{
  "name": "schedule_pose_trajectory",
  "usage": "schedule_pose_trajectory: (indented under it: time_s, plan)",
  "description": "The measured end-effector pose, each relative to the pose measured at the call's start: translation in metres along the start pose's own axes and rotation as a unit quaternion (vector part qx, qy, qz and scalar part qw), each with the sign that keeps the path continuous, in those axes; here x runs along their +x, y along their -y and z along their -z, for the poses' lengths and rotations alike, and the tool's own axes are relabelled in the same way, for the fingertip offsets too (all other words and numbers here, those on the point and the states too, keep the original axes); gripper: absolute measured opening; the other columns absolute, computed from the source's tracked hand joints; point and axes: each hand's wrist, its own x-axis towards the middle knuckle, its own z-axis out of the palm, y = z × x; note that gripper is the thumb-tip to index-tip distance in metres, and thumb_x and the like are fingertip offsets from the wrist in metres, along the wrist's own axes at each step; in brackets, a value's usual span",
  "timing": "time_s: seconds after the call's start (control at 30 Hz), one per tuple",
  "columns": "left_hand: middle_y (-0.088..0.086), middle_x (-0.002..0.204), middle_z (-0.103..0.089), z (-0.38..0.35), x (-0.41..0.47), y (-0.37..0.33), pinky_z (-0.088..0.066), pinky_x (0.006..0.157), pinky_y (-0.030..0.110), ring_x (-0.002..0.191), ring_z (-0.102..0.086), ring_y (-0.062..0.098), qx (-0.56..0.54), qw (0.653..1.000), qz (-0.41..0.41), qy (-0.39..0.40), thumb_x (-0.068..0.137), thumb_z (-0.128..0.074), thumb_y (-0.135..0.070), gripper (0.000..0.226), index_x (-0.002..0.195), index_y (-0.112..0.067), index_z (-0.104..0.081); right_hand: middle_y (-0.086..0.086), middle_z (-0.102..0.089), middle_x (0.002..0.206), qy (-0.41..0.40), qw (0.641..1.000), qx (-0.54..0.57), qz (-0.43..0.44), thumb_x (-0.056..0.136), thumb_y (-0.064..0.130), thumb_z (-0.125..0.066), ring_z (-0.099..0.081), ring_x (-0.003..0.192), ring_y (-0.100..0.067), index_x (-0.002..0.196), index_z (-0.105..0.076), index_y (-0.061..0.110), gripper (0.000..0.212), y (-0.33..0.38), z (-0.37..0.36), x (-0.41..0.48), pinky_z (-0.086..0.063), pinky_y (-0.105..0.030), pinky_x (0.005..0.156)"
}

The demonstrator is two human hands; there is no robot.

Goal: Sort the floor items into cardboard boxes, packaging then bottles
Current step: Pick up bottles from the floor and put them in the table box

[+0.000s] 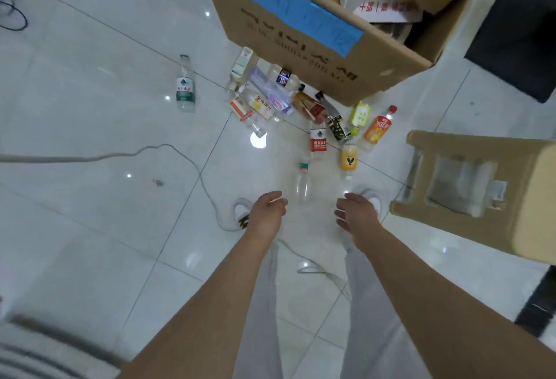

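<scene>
Several plastic bottles lie scattered on the white tiled floor. A clear bottle [302, 184] lies between my two hands, a red-label bottle [318, 140] and an orange-juice bottle [349, 160] just beyond it. A green-label bottle [185, 89] lies apart at the left. A large cardboard box [301, 35] with blue tape holds packaging at the top. A smaller cardboard box [469, 195] with bottles inside stands at the right. My left hand [267, 211] and my right hand [356, 213] hang over the floor with relaxed fingers, holding nothing.
A white cable [180, 149] snakes across the floor from the left toward my feet. A dark stool or mat [517, 35] sits at the upper right. My white shoes [243, 213] stand under my hands.
</scene>
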Motion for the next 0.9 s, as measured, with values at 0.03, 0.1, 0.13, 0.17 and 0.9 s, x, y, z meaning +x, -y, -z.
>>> schedule_pose_trajectory:
  time_s: [0.03,0.1,0.13,0.17,0.9]
  plan:
    - [0.01,0.117,-0.065,-0.01,0.008,0.006,-0.043,0.069,0.017,0.096,-0.061,0.016,-0.014,1.0,0.008,-0.005,0.093,-0.058,-0.013,0.035,0.128,-0.011,-0.057,-0.004,-0.057,0.082,0.002,1.0,-0.02,-0.007,0.093,0.008,-0.06,-0.054,0.069,-0.016,0.132,-0.051,0.009,0.041,-0.004,0.01,0.013,-0.047,-0.026,0.066]
    - [0.012,0.116,-0.063,-0.028,0.022,0.017,-0.042,0.063,0.015,0.085,-0.06,0.014,-0.056,0.998,0.027,-0.018,0.092,-0.058,-0.011,0.037,0.128,-0.008,-0.056,-0.003,-0.056,0.081,0.018,0.997,-0.072,-0.018,0.092,0.011,-0.06,-0.052,0.066,-0.014,0.134,-0.05,0.009,0.043,-0.01,0.027,0.037,-0.046,-0.025,0.064]
    - [0.012,0.112,-0.061,-0.037,0.028,0.022,-0.042,0.06,0.014,0.079,-0.058,0.012,-0.075,0.996,0.038,-0.026,0.088,-0.061,-0.01,0.042,0.129,-0.006,-0.054,-0.003,-0.055,0.081,0.029,0.995,-0.096,-0.02,0.092,0.012,-0.061,-0.051,0.065,-0.013,0.135,-0.05,0.009,0.045,-0.011,0.035,0.048,-0.045,-0.025,0.062]
    - [0.012,0.109,-0.059,-0.046,0.034,0.03,-0.042,0.055,0.012,0.073,-0.055,0.011,-0.088,0.995,0.048,-0.03,0.082,-0.062,-0.012,0.05,0.13,-0.004,-0.052,-0.004,-0.055,0.082,0.039,0.992,-0.116,-0.015,0.092,0.013,-0.062,-0.051,0.065,-0.014,0.136,-0.049,0.009,0.046,-0.012,0.043,0.057,-0.044,-0.025,0.061]
    - [0.002,0.111,-0.06,-0.118,0.217,0.18,-0.044,0.087,0.027,0.096,-0.058,0.021,-0.13,0.988,0.005,-0.089,0.093,-0.058,-0.013,0.045,0.136,-0.013,-0.048,-0.018,-0.06,0.111,0.079,0.868,-0.48,0.097,0.088,0.032,-0.065,-0.062,0.099,-0.036,0.123,-0.053,-0.001,0.049,-0.06,-0.062,0.269,-0.057,-0.044,0.083]
